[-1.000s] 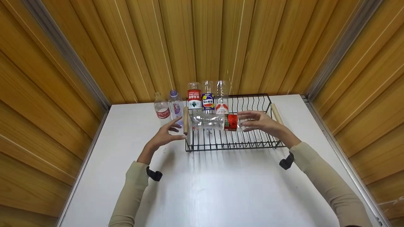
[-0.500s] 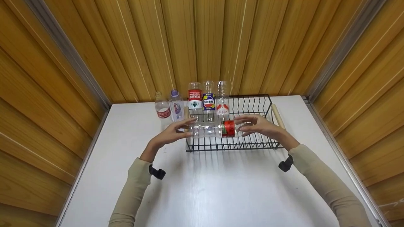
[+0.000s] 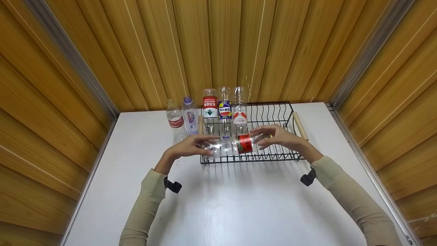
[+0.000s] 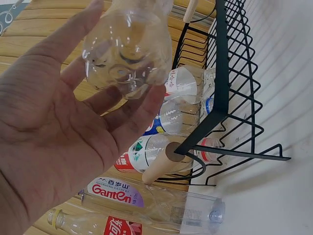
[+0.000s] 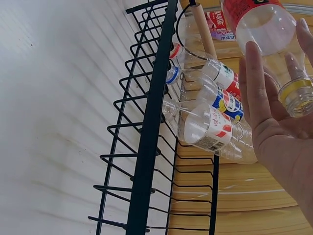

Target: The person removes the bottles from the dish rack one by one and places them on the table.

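Presumably for loading the rack (image 5: 153,117), a red-labelled bottle (image 3: 244,143) was clamped, apparently, by fingers of left hand (image 3: 187,147) and right hand (image 3: 279,137); inverting seemed needed.

Ahead of you, the rack (image 5: 152,117) stands toward the rear of the counter (image 3: 218,205), with the wall (image 3: 222,44) behind. Three upturned bottles (image 3: 225,109) sit side by side in the rack's left half. Two standing bottles (image 3: 176,122) are on the counter to its left. Between your left hand (image 3: 186,146) and right hand (image 3: 280,136), a sideways bottle (image 3: 244,143) lies above the rack's front.
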A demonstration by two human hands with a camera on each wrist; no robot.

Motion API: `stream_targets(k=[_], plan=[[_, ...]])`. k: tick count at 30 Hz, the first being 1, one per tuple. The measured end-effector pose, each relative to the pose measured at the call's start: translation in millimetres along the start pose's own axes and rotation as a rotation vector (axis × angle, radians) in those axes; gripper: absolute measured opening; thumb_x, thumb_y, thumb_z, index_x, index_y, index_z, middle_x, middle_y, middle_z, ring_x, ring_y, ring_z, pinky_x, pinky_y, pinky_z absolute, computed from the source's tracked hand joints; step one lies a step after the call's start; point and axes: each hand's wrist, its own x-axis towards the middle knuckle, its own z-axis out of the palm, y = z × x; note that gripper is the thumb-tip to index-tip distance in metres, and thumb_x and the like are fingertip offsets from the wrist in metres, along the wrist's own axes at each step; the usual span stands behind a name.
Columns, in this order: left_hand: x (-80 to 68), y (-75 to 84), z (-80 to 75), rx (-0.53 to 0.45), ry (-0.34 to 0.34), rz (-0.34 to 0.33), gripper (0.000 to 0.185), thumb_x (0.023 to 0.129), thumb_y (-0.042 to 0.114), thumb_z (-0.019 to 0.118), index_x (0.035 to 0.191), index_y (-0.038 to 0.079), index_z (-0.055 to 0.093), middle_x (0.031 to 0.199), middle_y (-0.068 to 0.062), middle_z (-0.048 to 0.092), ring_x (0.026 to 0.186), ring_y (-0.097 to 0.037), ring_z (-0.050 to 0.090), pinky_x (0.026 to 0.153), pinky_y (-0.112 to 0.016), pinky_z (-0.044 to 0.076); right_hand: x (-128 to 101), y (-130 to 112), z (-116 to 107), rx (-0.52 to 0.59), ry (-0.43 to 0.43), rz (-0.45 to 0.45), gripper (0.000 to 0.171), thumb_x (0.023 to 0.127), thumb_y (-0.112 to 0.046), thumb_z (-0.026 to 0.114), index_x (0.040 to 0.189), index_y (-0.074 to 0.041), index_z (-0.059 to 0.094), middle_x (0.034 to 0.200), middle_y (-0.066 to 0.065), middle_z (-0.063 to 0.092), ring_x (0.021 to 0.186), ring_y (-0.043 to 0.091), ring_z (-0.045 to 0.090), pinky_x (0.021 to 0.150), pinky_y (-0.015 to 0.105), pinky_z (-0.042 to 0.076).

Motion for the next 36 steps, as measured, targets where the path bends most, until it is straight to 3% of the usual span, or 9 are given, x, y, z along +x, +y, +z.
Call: stream_targets(k=[8,13,22,28,36], plan=[[-1.8,-1.9,1.5,0.033,0.011,0.013,0.056,0.094,0.015,0.074,0.147,0.011,0.056,0.149,-0.015,0.057,0.133,-0.039,0.056,0.113,-0.052,0.046,-3.4,-1.4,-3.7,-0.058,-0.002,0.028,0.062,0.093,-0.011,0.073,0.15,-0.01,0.049,0.147,0.016,0.056,0.129,0.03,0.06,0.102,0.038,0.056],[-6.3,-5.8,0.6,0.02,0.026,-0.013,0.057,0.094,0.016,0.074,0.147,0.01,0.055,0.154,-0.011,0.053,0.134,-0.04,0.055,0.113,-0.053,0.045,-9.0,1.0,-13.4,-0.05,0.004,0.018,0.065,0.094,-0.011,0.072,0.153,-0.012,0.045,0.149,0.021,0.054,0.134,0.036,0.056,0.103,0.035,0.055],[-14.8,-12.8,-3.6,0.013,0.064,-0.005,0.058,0.094,0.019,0.075,0.147,0.012,0.055,0.152,-0.015,0.054,0.136,-0.04,0.054,0.113,-0.055,0.045,-20.9,11.5,-33.6,-0.018,0.059,-0.006,0.065,0.096,-0.005,0.069,0.154,-0.004,0.041,0.148,0.017,0.055,0.124,0.018,0.064,0.097,0.034,0.058],[-25.3,-16.4,-7.2,0.002,0.118,-0.016,0.061,0.092,0.023,0.077,0.148,0.019,0.055,0.146,-0.014,0.059,0.132,-0.037,0.057,0.107,-0.051,0.05,-32.3,18.8,-46.3,-0.011,0.085,0.012,0.063,0.098,-0.005,0.065,0.155,-0.005,0.039,0.148,0.021,0.054,0.126,0.022,0.064,0.099,0.033,0.057],[-39.2,-29.4,-12.0,-0.088,0.239,-0.105,0.068,0.089,0.026,0.081,0.151,0.018,0.052,0.147,-0.022,0.055,0.128,-0.035,0.057,0.104,-0.045,0.052,-48.3,21.2,-59.2,-0.036,0.141,0.053,0.059,0.1,-0.009,0.064,0.155,-0.01,0.042,0.149,0.022,0.053,0.126,0.021,0.063,0.1,0.037,0.057]])
